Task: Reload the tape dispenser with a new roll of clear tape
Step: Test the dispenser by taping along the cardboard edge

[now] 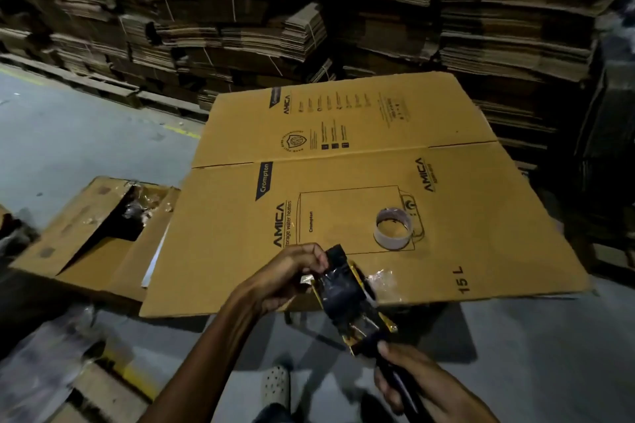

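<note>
While my right hand (422,385) is gripping the tape dispenser (350,299) handle and my left hand (292,271) is pinching its front, the clear tape roll (393,228) is lying at one o'clock, nearer my left fingers.

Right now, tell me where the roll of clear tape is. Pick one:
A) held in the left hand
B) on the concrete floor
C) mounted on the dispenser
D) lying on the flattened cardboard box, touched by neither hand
D: the roll of clear tape lies on the flattened cardboard box, beyond the tape dispenser that the left hand and right hand both grip.
</note>
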The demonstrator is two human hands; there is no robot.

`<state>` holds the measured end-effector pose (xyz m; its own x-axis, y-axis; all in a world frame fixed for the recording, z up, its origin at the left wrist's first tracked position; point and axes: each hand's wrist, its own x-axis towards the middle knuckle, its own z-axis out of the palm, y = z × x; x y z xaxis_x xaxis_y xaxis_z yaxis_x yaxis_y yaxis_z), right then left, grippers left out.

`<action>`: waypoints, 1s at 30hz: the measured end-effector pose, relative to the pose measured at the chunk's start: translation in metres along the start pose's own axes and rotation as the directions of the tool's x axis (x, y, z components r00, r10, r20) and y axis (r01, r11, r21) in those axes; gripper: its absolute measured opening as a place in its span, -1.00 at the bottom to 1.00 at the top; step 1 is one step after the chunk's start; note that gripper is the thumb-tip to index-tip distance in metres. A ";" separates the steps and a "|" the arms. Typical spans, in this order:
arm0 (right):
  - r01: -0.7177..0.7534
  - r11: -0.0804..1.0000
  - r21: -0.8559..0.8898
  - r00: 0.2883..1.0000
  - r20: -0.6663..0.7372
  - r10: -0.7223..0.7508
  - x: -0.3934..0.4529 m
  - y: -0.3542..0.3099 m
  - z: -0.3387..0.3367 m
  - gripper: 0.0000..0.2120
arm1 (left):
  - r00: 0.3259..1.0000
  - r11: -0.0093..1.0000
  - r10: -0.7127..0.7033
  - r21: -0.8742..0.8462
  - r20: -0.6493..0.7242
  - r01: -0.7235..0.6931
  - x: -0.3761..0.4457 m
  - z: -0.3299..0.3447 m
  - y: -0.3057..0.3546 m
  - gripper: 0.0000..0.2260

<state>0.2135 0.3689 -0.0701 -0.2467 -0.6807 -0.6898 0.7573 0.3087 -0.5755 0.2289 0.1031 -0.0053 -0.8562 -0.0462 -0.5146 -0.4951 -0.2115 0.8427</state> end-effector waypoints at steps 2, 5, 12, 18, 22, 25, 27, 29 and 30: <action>0.031 0.999 0.016 0.999 0.015 -0.032 0.010 -0.001 0.013 -0.31 | 0.999 1.000 -0.018 0.012 0.038 0.018 0.004 -0.013 0.009 -0.92; 0.079 0.997 0.007 0.997 0.019 -0.079 0.025 -0.014 0.036 -0.41 | 0.997 0.999 -0.052 -0.010 0.057 0.053 0.013 -0.042 0.019 -0.80; 0.193 0.980 0.057 0.980 -0.062 -0.189 0.056 -0.040 0.091 -0.76 | 0.980 0.971 -0.165 -0.154 0.115 0.181 0.034 -0.108 0.038 -0.90; 0.250 0.949 0.194 0.968 -0.042 -0.247 0.087 -0.034 0.129 -0.77 | 0.983 0.983 -0.160 -0.073 0.090 0.166 0.041 -0.139 0.052 -0.80; 0.303 0.932 0.199 0.953 -0.069 -0.295 0.097 -0.033 0.148 -0.80 | 0.965 0.978 -0.176 -0.077 0.196 0.194 0.044 -0.165 0.058 -0.64; 0.315 0.927 0.201 0.947 -0.124 -0.295 0.104 -0.032 0.159 -0.77 | 0.982 0.985 -0.121 0.142 0.143 0.101 0.042 -0.170 0.062 -0.58; 0.312 0.928 0.204 0.946 -0.161 -0.283 0.108 -0.029 0.163 -0.73 | 0.982 0.960 -0.091 0.278 0.167 0.042 0.042 -0.170 0.063 -0.58; 0.305 0.934 0.183 0.943 -0.195 -0.270 0.109 -0.026 0.168 -0.70 | 0.976 0.936 -0.053 0.352 0.212 -0.026 0.046 -0.171 0.062 -0.67; 0.308 0.936 0.170 0.939 -0.211 -0.270 0.109 -0.026 0.171 -0.70 | 0.972 0.929 -0.036 0.366 0.233 -0.053 0.049 -0.172 0.061 -0.75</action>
<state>0.2704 0.1737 -0.0554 -0.5643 -0.5823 -0.5853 0.7360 -0.0336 -0.6762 0.1827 -0.0802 -0.0064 -0.8484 0.1902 -0.4940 -0.4689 0.1630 0.8681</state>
